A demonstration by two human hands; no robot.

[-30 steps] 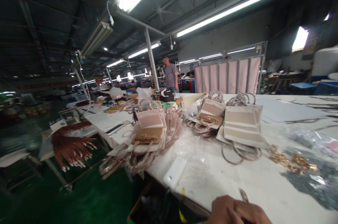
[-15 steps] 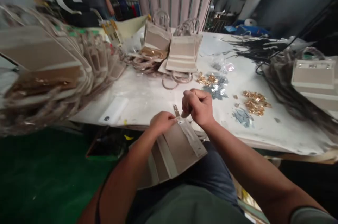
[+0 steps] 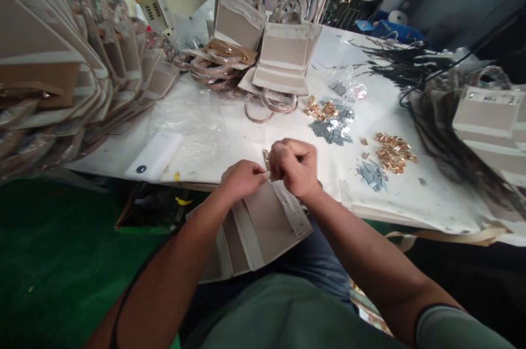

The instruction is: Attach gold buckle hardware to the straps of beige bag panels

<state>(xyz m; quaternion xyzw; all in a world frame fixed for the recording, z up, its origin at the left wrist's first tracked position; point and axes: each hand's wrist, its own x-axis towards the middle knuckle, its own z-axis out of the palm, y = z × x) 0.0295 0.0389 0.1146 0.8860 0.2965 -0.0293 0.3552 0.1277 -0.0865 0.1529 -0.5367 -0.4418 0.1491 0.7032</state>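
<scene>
A beige handbag panel [image 3: 269,223] with pale strips lies across my lap, its upper corner raised at the table edge. My left hand [image 3: 243,178] pinches that corner between thumb and fingers. Right beside it, my right hand [image 3: 293,165] is closed in a fist over the same corner, and whatever its fingers grip is hidden. A narrow strap with a gold metal fitting [image 3: 266,158] sticks out just beyond my fingers. Past my hands lie a small pile of gold fittings [image 3: 324,110] and a heap of thin grey metal plates [image 3: 335,125].
Plastic-wrapped handbags [image 3: 285,56] stand at the back, with more stacks at left [image 3: 41,58] and right [image 3: 487,113]. Another gold pile [image 3: 394,153] and grey plates [image 3: 372,175] lie to the right. A white phone-like block [image 3: 155,155] rests near the table's front edge. Black straps [image 3: 405,61] are behind.
The view has tilted down and shifted, so the table appears nearer. My right hand has come down closer to my left at the panel corner. The left keeps its pinch.
</scene>
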